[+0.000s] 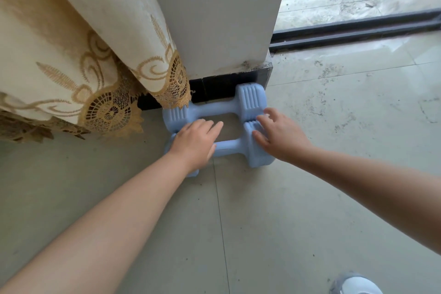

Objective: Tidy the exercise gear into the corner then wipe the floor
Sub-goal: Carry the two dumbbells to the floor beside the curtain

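Two light blue dumbbells lie side by side on the tiled floor at the foot of a white wall pillar. The far dumbbell (248,99) rests against the black skirting. The near dumbbell (256,153) lies parallel in front of it. My left hand (195,142) lies flat over the near dumbbell's left end, fingers spread and not gripping. My right hand (279,133) rests with spread fingers on the right-hand heads of both dumbbells. The near dumbbell's left head is mostly hidden under my left hand.
A cream curtain with gold lace (90,59) hangs to the floor left of the dumbbells. The white pillar (214,19) stands behind them. A dark sliding-door track (358,31) runs at the right. A grey shoe (355,285) shows at the bottom right.
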{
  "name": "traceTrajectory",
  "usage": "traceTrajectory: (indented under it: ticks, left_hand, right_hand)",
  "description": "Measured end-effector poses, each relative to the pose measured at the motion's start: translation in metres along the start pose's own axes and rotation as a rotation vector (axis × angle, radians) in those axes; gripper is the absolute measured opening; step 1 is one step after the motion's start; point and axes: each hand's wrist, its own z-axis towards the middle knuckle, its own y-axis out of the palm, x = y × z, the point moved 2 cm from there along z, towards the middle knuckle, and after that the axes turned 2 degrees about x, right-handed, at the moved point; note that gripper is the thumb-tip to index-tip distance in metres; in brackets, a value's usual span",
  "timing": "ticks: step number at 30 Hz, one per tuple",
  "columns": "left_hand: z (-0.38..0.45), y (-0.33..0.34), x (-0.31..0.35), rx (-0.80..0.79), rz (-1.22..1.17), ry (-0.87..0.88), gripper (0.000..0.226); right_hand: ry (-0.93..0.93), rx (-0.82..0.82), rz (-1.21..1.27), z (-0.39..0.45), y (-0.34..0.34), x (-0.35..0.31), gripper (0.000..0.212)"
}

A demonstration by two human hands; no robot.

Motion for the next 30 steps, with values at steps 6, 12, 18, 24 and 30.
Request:
traceTrajectory:
  ticks: [6,12,18,24,30]
  left_hand:
    - [-0.012,-0.022,-0.006,0.003,-0.038,-0.113,0.053]
    - [-0.036,-0.122,0.018,-0.261,-0.175,-0.325,0.035]
    - [-0.079,-0.259,0.01,-0.326,-0.231,-0.483,0.042]
    - [-0.162,-0.392,0.008,-0.299,-0.318,-0.734,0.044]
    - [-0.289,-0.47,0.058,-0.36,-0.405,-1.123,0.045]
  right_hand:
    - [0.02,-0.043,-0.085,-0.003,-0.027,-0.012,0.04]
    - [0.031,-0.085,-0.052,-0.056,-0.11,-0.037,0.041]
    - [-0.016,-0.193,-0.057,-0.12,-0.227,-0.09,0.047]
    - [-0.208,-0.286,-0.11,-0.183,-0.33,-0.155,0.052]
    - [-0.411,-0.354,-0.209,-0.265,-0.37,-0.218,0.054]
